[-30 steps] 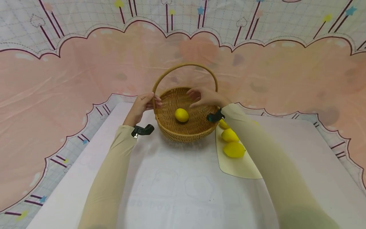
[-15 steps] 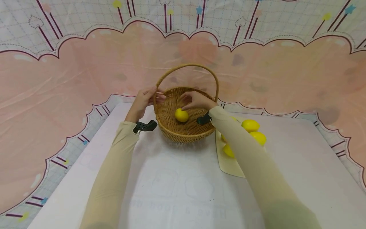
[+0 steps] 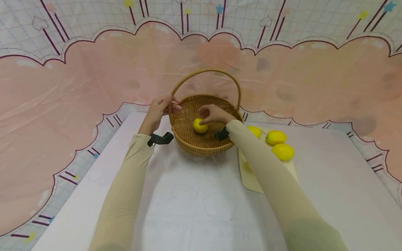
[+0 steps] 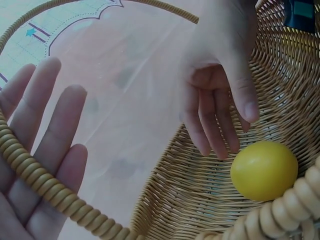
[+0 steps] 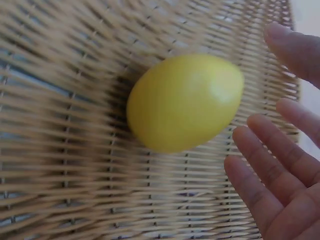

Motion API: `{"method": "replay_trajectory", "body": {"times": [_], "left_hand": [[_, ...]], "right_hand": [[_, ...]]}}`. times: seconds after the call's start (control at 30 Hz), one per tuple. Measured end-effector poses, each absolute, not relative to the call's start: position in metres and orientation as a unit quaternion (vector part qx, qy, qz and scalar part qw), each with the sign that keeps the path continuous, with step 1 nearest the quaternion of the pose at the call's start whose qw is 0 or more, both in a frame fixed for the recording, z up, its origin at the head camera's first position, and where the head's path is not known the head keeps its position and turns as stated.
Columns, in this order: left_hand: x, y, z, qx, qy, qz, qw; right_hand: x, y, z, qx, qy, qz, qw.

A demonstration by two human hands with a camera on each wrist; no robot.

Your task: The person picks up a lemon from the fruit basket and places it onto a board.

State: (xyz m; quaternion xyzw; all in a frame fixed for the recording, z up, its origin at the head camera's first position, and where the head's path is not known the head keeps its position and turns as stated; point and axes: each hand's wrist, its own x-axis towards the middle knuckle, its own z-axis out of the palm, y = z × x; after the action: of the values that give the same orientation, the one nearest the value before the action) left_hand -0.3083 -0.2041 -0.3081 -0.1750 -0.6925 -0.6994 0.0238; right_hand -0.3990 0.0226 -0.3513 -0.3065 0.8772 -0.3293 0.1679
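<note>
A yellow lemon (image 3: 200, 126) lies inside a round wicker basket (image 3: 202, 151) with a tall arched handle (image 4: 75, 205). My right hand (image 3: 214, 114) is over the basket, its thumb nearest the lemon. In the right wrist view, the fingers (image 5: 267, 172) are apart from the lemon (image 5: 185, 102), with nothing in the hand. At the basket's left side, my left hand (image 3: 160, 108) rests against the handle. The left wrist view shows its fingers (image 4: 62, 117) spread and fairly straight behind the handle; the thumb is out of that view.
Right of the basket, several lemons (image 3: 283, 152) lie on and around a pale cream board (image 3: 251, 181), some partly hidden by my right sleeve (image 3: 267, 164). The white table (image 3: 194, 202) meets a printed pink cloth backdrop (image 3: 103, 76) behind.
My right hand has moved left and down inside the basket, closer to the lemon. The left hand has shifted slightly along the handle. More lemons show as the right sleeve has moved.
</note>
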Motion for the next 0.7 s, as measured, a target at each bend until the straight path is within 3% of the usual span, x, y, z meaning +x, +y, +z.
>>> {"method": "replay_trajectory", "body": {"times": [0.7], "left_hand": [[-0.313, -0.203, -0.315, -0.184, -0.704, -0.685, 0.044]], "right_hand": [[-0.396, 0.027, -0.358, -0.304, 0.879, -0.305, 0.205]]}}
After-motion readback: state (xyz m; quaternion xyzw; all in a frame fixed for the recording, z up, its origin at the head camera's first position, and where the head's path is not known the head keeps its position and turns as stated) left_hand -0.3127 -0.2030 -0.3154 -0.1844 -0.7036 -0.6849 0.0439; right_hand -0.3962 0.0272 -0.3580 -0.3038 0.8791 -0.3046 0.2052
